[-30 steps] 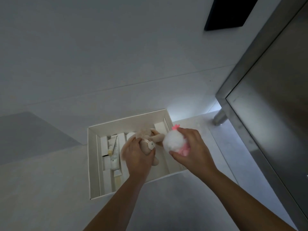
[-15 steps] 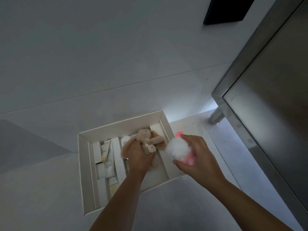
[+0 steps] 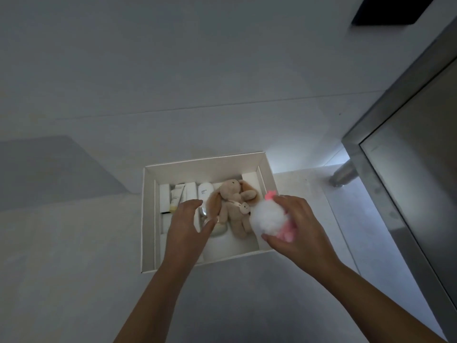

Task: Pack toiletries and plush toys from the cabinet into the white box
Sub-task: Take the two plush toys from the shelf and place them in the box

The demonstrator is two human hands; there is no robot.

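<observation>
The white box (image 3: 148,219) lies open on the floor below me. Inside it a beige plush bunny (image 3: 232,204) lies on its back, with several white tubes and small cartons (image 3: 178,196) lined up to its left. My left hand (image 3: 188,224) hovers open just left of the bunny, fingers spread, holding nothing. My right hand (image 3: 296,226) grips a fluffy white plush toy with pink trim (image 3: 268,219) over the box's right edge.
A metal-framed cabinet door (image 3: 408,194) stands open on the right, with a round metal leg (image 3: 342,175) at its base. Pale floor tiles surround the box. A dark panel (image 3: 385,11) shows at the top right.
My left hand has let go of the beige bunny, which now lies in the box, and has drawn back to the left. The right hand still holds the white plush.
</observation>
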